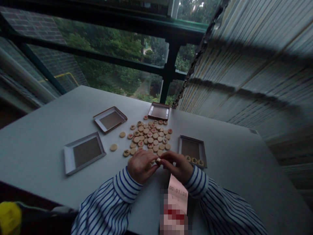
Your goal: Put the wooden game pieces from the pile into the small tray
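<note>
Round wooden pieces [150,140], some marked with red or black characters, lie in a loose pile on the white table [46,130]. At the near edge of the pile, my right hand [178,165] pinches a small piece [158,160] between thumb and fingers. My left hand [141,165] meets it there, its thumb and fingertips closed at the left side of the same piece; whether it grips that piece or another is hard to see. Just right of my right hand, an open box [205,152] holds several pieces with black characters along its near side.
Two open boxes, one grey [69,166] and one brown-rimmed [97,125], lie left of the pile. Another box lid [159,117] sits at the far edge. A phone [178,195] showing a timer lies below my right hand. Windows and a curtain stand behind.
</note>
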Demonstrator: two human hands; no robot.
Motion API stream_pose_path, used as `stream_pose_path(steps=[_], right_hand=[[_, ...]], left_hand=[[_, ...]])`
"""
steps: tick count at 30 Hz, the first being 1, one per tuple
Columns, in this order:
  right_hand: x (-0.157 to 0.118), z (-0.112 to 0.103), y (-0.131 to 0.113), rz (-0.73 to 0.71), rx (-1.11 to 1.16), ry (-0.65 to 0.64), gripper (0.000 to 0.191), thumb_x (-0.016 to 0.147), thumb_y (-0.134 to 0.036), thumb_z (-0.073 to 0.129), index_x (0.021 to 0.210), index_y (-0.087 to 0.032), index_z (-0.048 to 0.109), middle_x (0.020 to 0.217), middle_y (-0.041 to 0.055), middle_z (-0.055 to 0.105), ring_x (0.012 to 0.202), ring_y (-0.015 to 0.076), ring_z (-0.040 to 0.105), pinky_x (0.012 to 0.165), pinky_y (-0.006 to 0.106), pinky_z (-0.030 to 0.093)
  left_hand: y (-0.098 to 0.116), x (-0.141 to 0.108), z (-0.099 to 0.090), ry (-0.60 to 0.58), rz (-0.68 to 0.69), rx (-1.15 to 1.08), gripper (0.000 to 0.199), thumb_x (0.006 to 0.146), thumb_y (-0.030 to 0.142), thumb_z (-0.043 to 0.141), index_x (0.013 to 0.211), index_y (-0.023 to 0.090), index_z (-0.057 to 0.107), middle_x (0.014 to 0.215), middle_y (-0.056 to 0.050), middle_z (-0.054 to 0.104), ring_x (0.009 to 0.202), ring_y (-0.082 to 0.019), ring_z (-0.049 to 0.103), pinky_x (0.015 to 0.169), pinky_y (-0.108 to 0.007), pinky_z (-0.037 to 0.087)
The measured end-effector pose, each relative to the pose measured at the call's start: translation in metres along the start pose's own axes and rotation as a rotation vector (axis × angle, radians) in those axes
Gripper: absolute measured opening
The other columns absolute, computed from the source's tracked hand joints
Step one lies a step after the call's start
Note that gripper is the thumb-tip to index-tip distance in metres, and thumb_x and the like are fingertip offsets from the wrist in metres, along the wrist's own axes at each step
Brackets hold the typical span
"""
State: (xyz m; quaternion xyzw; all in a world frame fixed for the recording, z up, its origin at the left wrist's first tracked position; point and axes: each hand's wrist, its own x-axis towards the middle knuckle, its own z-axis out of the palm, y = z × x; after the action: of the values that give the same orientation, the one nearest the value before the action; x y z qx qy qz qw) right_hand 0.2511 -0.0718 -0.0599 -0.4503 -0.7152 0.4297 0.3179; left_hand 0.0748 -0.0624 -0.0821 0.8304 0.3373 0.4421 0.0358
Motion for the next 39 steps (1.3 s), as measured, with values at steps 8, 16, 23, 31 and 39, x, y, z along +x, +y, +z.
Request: stream_pose_path(steps=[8, 16, 23, 31, 39], right_hand=[[0.0, -0.001, -0.003, 0.008, 0.105, -0.024, 0.013, 0.082, -0.028, 0.045, 0.088, -0.017, 0.049, 0.077, 0.0036, 0.065, 0.057, 0.0088, 0.058, 0.055, 0.023, 0.048], [-0.001, -0.003, -0.003, -0.144, -0.089, 0.011, 0.015, 0.081, -0.024, 0.047, 0.093, -0.018, 0.052, 0.079, 0.0028, 0.064, 0.066, 0.0089, 0.058, 0.057, 0.02, 0.044], [0.0, -0.003, 0.0, -0.242, -0.151, 0.019, 0.02, 0.077, -0.02, 0.051, 0.097, -0.018, 0.054, 0.08, 0.0015, 0.064, 0.066, 0.0077, 0.057, 0.055, 0.018, 0.042], [0.001, -0.004, 0.006, -0.283, -0.225, 0.033, 0.027, 0.074, -0.022, 0.056, 0.101, -0.017, 0.053, 0.082, 0.0032, 0.064, 0.065, 0.0088, 0.058, 0.056, 0.02, 0.044], [0.0, -0.006, 0.009, -0.292, -0.45, 0.048, 0.023, 0.074, -0.028, 0.055, 0.095, -0.018, 0.055, 0.079, 0.0041, 0.063, 0.069, 0.0116, 0.056, 0.065, 0.024, 0.044]], left_hand=[[0.001, 0.0, -0.002, -0.019, 0.009, 0.012, 0.019, 0.071, 0.024, 0.059, 0.089, 0.018, 0.056, 0.077, -0.004, 0.066, 0.073, -0.016, 0.06, 0.073, -0.033, 0.045], [-0.004, -0.001, -0.001, -0.031, 0.027, -0.009, 0.02, 0.073, 0.024, 0.057, 0.091, 0.018, 0.057, 0.081, -0.004, 0.067, 0.074, -0.015, 0.061, 0.073, -0.032, 0.046], [-0.009, -0.003, -0.002, -0.015, 0.019, -0.093, 0.023, 0.073, 0.023, 0.059, 0.094, 0.016, 0.056, 0.08, -0.006, 0.067, 0.073, -0.016, 0.061, 0.067, -0.03, 0.049], [-0.011, -0.004, -0.002, -0.027, 0.044, -0.143, 0.022, 0.073, 0.02, 0.058, 0.095, 0.016, 0.057, 0.08, -0.006, 0.067, 0.074, -0.016, 0.062, 0.065, -0.029, 0.05], [-0.009, -0.001, -0.007, -0.002, -0.005, -0.08, 0.023, 0.073, 0.022, 0.057, 0.095, 0.016, 0.057, 0.082, -0.006, 0.067, 0.076, -0.016, 0.062, 0.069, -0.03, 0.05]])
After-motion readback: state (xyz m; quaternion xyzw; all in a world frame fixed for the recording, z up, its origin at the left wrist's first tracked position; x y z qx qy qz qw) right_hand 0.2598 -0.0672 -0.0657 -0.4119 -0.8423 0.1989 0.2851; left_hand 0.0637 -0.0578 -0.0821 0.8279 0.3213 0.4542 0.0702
